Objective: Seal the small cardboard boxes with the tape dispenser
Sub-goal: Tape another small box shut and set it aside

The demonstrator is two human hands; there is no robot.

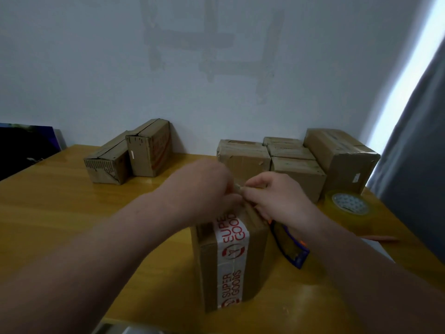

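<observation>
The taped cardboard box (231, 266) is standing on the table (60, 213), the tape dispenser (292, 251) lying just right of it. At its far top edge, left hand (207, 186) and right hand (272, 196) are both pinching a small blurred tan piece (237, 187).

free: table (60, 213) left-front | gap: between box pair (130, 153) and box cluster (289, 160) | blocked right: tape roll (349, 203)

Room: pale wall (96, 68), yellow wooden desk (60, 213).
Wall carries grey tape marks (212, 44) at 12; bright window strip (404, 80) and grey curtain (414, 165) at 2 to 3; dark panel (21, 145) at 9.
</observation>
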